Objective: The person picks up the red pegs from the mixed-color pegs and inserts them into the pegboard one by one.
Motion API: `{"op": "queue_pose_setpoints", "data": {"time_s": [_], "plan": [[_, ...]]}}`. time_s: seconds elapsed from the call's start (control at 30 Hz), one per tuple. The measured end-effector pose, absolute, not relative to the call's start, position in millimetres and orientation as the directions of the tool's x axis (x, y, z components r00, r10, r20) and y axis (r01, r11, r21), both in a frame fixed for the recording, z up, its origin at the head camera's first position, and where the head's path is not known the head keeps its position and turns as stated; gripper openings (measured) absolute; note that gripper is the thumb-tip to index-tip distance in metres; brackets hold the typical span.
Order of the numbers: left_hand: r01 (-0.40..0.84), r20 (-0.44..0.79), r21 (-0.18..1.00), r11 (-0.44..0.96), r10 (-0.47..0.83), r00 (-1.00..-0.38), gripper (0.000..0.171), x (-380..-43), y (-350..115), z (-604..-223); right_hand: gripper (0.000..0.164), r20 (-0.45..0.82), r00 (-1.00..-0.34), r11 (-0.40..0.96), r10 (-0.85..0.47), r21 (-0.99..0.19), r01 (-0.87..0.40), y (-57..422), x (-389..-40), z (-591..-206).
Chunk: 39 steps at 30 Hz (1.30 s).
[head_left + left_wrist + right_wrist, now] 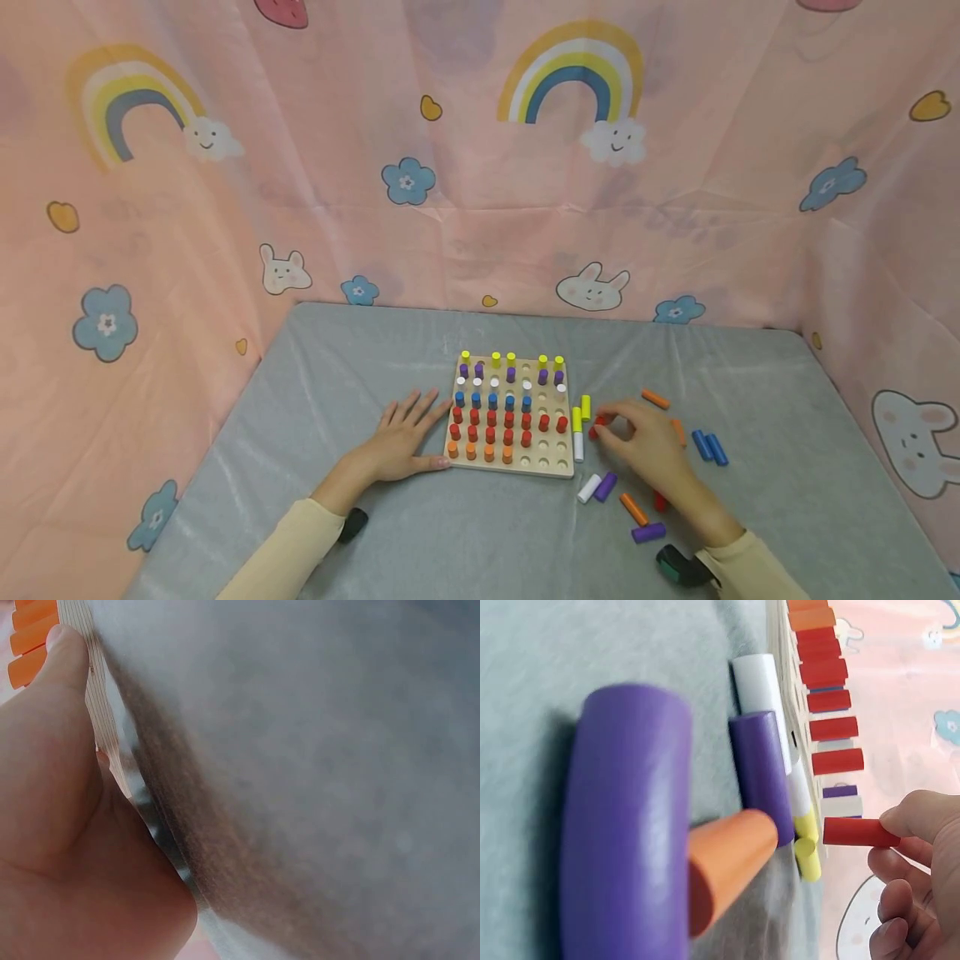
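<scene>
A wooden pegboard (534, 472) lies on the grey cloth, with rows of yellow, purple, white, blue, red and orange pegs standing in it. Several holes at its right side hold no peg. My left hand (397, 447) rests with spread fingers at the board's left edge. In the left wrist view its thumb (69, 660) touches the wooden edge beside the orange pegs (35, 639). Just right of the board, my right hand (651, 446) pinches a red peg (855, 832) between thumb and fingers. That peg is off the table.
Loose pegs lie right of the board: yellow (586, 407), white (578, 447), purple (648, 532), orange (633, 508) and blue (717, 450). Another red peg (660, 502) is partly hidden under my right forearm. A pink patterned curtain (480, 233) hangs behind the table.
</scene>
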<state>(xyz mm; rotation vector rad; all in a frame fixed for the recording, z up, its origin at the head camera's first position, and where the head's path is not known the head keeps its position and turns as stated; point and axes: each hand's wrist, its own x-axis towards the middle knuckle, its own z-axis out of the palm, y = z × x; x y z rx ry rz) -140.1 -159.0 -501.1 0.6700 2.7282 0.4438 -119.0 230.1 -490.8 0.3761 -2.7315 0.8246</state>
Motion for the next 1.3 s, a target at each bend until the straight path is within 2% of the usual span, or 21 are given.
{"op": "queue_pose_setpoints", "data": {"time_s": [0.27, 0.73, 1.1, 1.3], "plan": [[0.396, -0.207, 0.362, 0.844, 0.487, -0.849, 0.093, -140, -159, -501, 0.019, 0.287, -0.944, 0.800, -0.164, -0.521, -0.298, 218, -119, -485], [0.407, -0.203, 0.360, 0.839, 0.497, -0.844, 0.093, -141, -160, -502, 0.019, 0.279, -0.935, 0.732, -0.220, -0.586, -0.347, 195, -121, -479], [0.411, -0.203, 0.354, 0.840, 0.498, -0.843, 0.093, -141, -160, -503, 0.018, 0.306, -0.912, 0.684, -0.274, -0.604, -0.409, 183, -122, -483], [0.411, -0.201, 0.361, 0.837, 0.500, -0.842, 0.093, -140, -160, -501, 0.017, 0.369, -0.877, 0.643, -0.306, -0.600, -0.477, 179, -122, -487]]}}
